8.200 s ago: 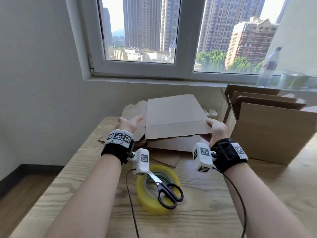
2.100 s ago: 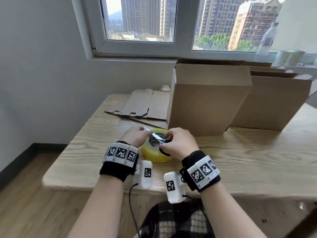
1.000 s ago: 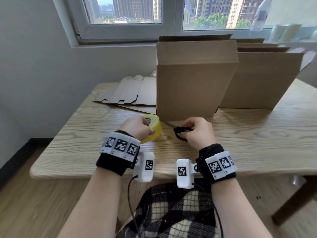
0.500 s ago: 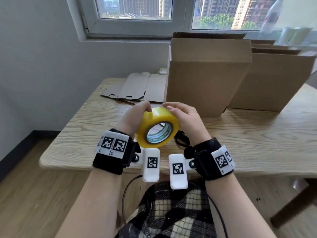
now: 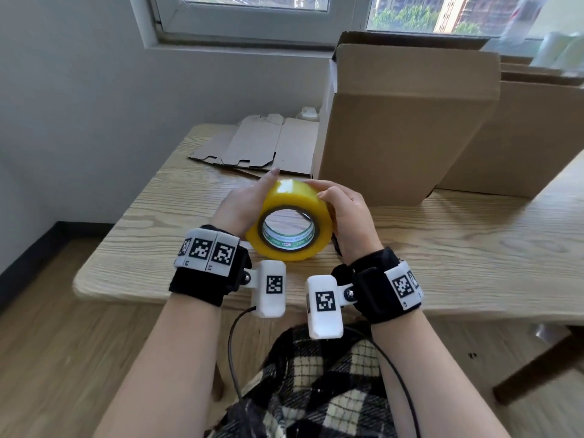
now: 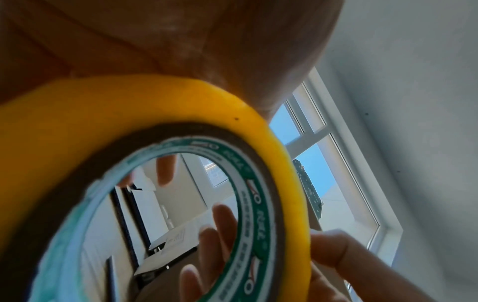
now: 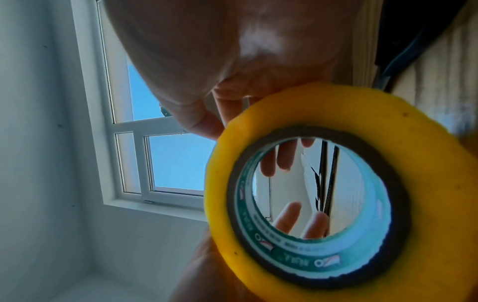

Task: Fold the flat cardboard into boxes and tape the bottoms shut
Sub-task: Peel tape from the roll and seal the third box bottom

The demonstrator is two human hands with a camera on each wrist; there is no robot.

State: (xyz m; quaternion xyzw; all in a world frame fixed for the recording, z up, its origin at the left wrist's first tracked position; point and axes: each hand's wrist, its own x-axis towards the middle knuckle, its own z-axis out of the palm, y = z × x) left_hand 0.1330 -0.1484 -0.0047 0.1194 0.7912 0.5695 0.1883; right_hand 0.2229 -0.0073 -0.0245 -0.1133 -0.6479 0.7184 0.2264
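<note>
A yellow tape roll [image 5: 289, 197] with a green-printed core is held upright above the table's front edge, its hole facing me. My left hand [image 5: 245, 202] grips its left side, palm against the rim, index finger pointing forward. My right hand [image 5: 346, 211] grips the right side with fingers curled over the top. In the left wrist view the tape roll [image 6: 160, 106] fills the frame; in the right wrist view fingers show through the hole of the tape roll [image 7: 323, 114]. A folded cardboard box [image 5: 404, 121] stands just behind my hands. Flat cardboard [image 5: 262, 143] lies at the back left.
A second folded box [image 5: 531, 137] stands behind and right of the first. A black scissors handle [image 5: 335, 246] peeks out under my right hand on the wooden table [image 5: 474, 248]. A window sill with a bottle runs along the back wall.
My left hand lifted the tape roll off the table and my right hand left the scissors to take its other side. Since half a second ago the roll has barely moved.
</note>
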